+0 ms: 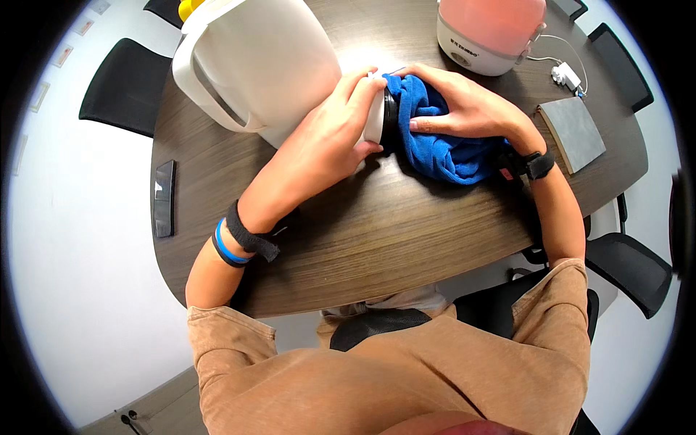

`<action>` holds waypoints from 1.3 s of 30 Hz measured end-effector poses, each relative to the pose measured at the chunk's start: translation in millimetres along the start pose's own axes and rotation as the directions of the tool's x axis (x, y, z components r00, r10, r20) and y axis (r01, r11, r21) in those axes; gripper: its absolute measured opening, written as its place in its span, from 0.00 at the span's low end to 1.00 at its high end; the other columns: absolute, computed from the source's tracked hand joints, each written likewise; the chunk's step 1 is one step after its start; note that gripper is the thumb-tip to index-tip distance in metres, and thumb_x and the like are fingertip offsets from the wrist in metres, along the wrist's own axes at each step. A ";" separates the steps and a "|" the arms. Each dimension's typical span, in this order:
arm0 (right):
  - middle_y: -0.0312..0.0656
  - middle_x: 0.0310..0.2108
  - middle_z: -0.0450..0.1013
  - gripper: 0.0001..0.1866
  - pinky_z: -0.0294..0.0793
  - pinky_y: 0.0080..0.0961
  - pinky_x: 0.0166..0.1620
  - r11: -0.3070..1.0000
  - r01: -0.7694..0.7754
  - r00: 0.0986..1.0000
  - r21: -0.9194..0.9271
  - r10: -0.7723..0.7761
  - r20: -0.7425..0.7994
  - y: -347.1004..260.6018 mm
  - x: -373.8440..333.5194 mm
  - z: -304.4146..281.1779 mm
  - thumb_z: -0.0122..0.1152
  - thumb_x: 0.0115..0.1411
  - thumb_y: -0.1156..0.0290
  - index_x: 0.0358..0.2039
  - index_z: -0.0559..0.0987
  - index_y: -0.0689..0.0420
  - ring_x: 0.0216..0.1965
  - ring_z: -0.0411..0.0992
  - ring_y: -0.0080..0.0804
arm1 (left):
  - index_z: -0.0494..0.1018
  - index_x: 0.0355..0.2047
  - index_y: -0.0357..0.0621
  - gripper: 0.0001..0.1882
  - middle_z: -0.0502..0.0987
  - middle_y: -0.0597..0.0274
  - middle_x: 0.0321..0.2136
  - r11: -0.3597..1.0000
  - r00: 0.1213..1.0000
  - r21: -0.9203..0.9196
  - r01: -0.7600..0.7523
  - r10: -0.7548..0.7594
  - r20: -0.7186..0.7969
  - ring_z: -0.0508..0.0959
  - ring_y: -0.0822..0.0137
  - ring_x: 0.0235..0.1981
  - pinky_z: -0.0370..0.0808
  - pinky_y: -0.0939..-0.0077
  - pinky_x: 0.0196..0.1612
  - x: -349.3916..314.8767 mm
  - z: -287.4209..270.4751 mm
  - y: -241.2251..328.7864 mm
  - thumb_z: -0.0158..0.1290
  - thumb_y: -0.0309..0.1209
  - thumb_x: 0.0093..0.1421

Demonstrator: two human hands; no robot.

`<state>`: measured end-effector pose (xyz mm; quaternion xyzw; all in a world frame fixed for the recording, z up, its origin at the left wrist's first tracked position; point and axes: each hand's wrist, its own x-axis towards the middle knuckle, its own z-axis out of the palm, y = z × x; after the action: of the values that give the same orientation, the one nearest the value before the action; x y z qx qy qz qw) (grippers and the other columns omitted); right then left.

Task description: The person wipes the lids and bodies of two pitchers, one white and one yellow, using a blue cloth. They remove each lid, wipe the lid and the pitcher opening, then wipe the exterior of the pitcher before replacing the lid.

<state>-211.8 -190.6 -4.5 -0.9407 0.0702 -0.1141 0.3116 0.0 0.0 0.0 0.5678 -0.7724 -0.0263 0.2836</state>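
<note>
My left hand (pixel 330 134) is wrapped round a white round object with a black rim (pixel 375 119), lying on its side above the table; most of it is hidden by my fingers, so its exact kind does not show. A bunched blue cloth (pixel 453 156) presses against its black end. On the cloth, my right hand (pixel 471 105) is closed, thumb in front and fingers over the top. Close beyond my left hand stands a large white plastic jug (pixel 272 65) with a side handle and a yellow part at its top.
A pink and white electric lunch box (pixel 489 40) stands at the far right of the wooden table (pixel 348 246). Near it are a white plug with a cable (pixel 567 76) and a grey notebook (pixel 574 134). A black phone-like object (pixel 164 199) lies by the left edge. Black chairs (pixel 119 87) surround the table.
</note>
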 end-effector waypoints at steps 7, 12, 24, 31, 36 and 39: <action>0.47 0.55 0.77 0.31 0.74 0.38 0.65 0.968 0.250 0.959 -0.036 -0.252 -0.126 -9.5 1.5 -6.4 0.75 0.58 0.77 0.63 0.79 0.56 0.58 0.76 0.45 | 0.65 0.66 0.37 0.44 0.73 0.38 0.65 0.999 0.999 0.009 0.033 -0.033 -0.013 0.76 0.36 0.64 0.78 0.53 0.63 -0.7 2.7 3.0 0.76 0.23 0.53; 0.46 0.57 0.75 0.21 0.74 0.37 0.65 0.976 0.219 0.966 0.004 -0.216 -0.141 -8.4 0.0 -0.3 0.66 0.70 0.75 0.62 0.79 0.55 0.59 0.76 0.44 | 0.64 0.66 0.37 0.44 0.74 0.40 0.64 1.000 1.000 -0.012 0.006 -0.006 0.002 0.78 0.37 0.62 0.79 0.55 0.62 -1.3 1.7 -0.4 0.75 0.19 0.51; 0.51 0.60 0.70 0.21 0.72 0.41 0.65 0.982 0.022 0.992 -0.188 0.002 0.125 20.5 -10.9 1.0 0.63 0.74 0.70 0.66 0.76 0.58 0.60 0.72 0.52 | 0.64 0.62 0.35 0.42 0.75 0.38 0.62 1.000 1.000 0.006 -0.006 0.006 -0.023 0.79 0.36 0.61 0.79 0.54 0.61 -3.8 9.2 0.3 0.76 0.21 0.51; 0.56 0.55 0.72 0.23 0.73 0.43 0.63 0.971 -0.078 0.969 -0.228 0.127 0.210 5.2 -11.7 -6.7 0.69 0.66 0.68 0.59 0.78 0.61 0.58 0.72 0.56 | 0.64 0.62 0.34 0.42 0.77 0.38 0.51 0.988 0.995 -0.114 0.101 -0.102 0.000 0.81 0.37 0.55 0.78 0.54 0.56 -7.6 7.2 7.5 0.78 0.29 0.54; 0.54 0.44 0.75 0.23 0.76 0.41 0.56 0.975 -0.023 0.988 -0.221 0.056 0.146 1.5 -12.9 -6.7 0.71 0.63 0.61 0.54 0.82 0.63 0.49 0.75 0.55 | 0.64 0.63 0.35 0.41 0.76 0.37 0.51 0.987 0.993 -0.106 0.117 -0.120 -0.022 0.81 0.35 0.53 0.78 0.53 0.55 -9.7 11.4 7.7 0.77 0.32 0.57; 0.52 0.41 0.76 0.22 0.77 0.41 0.51 0.997 -0.009 0.960 -0.082 0.031 0.277 -7.6 -8.4 -14.3 0.71 0.62 0.61 0.51 0.83 0.65 0.44 0.76 0.52 | 0.64 0.64 0.35 0.40 0.76 0.37 0.51 0.987 0.991 -0.100 0.127 -0.131 -0.036 0.81 0.35 0.53 0.78 0.52 0.56 -10.0 12.5 9.5 0.75 0.33 0.60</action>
<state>-223.1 -191.0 9.8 -0.9583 0.0397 0.0250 0.2817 -12.1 8.7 -11.1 0.6026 -0.7255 -0.0703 0.3249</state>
